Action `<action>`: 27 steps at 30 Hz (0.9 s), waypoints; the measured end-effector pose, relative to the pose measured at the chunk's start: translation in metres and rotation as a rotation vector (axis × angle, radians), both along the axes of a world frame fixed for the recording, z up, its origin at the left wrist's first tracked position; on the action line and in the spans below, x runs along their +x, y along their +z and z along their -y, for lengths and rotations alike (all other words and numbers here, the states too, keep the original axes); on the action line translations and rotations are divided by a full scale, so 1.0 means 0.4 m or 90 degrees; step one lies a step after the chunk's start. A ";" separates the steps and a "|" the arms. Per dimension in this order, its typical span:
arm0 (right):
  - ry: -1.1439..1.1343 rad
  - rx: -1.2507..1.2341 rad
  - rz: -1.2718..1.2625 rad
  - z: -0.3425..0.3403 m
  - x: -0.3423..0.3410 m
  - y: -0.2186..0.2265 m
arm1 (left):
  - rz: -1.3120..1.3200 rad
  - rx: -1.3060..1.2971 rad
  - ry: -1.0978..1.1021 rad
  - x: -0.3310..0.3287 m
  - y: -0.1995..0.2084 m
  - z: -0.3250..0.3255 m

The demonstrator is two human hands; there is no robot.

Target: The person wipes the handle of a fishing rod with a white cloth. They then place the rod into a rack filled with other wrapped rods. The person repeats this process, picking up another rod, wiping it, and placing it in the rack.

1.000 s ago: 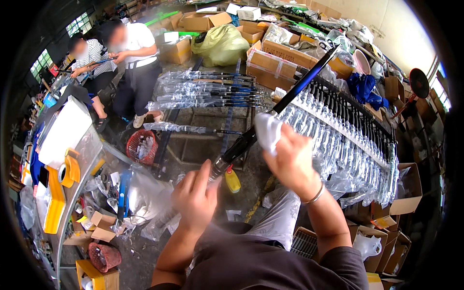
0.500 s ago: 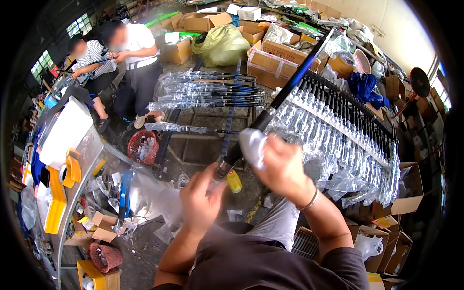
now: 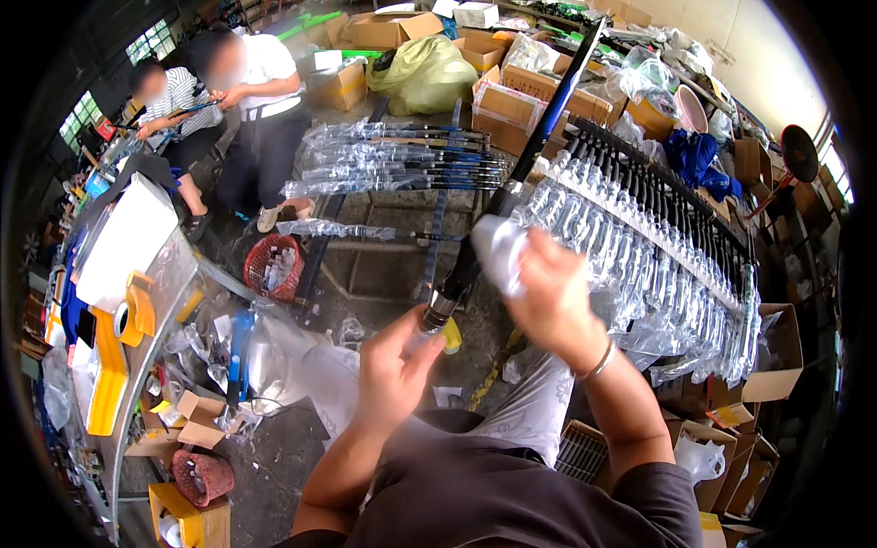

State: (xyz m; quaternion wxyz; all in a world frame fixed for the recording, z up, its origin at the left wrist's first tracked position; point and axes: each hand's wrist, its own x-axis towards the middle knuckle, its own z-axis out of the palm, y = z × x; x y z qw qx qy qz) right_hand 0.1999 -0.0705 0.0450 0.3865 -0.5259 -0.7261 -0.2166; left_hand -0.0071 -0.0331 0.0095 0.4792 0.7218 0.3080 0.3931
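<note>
Holding, left hand [image 3: 397, 365]: black-blue rod [image 3: 526, 163] | right hand [image 3: 555, 290]: white cloth [image 3: 499, 251] at rod | brown carton [image 3: 530, 84]: print too small to read

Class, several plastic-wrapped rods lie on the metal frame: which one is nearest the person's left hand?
The lone rod, closest to the left hand; a gap sets it apart from the cluster of rods beyond.

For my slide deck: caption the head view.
Left hand grips a black-and-blue fishing rod; right hand holds a white cloth against it.
</note>
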 end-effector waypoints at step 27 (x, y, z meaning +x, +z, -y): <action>0.008 -0.013 -0.120 -0.029 0.034 -0.046 | 0.286 -0.693 -0.550 0.018 -0.049 -0.078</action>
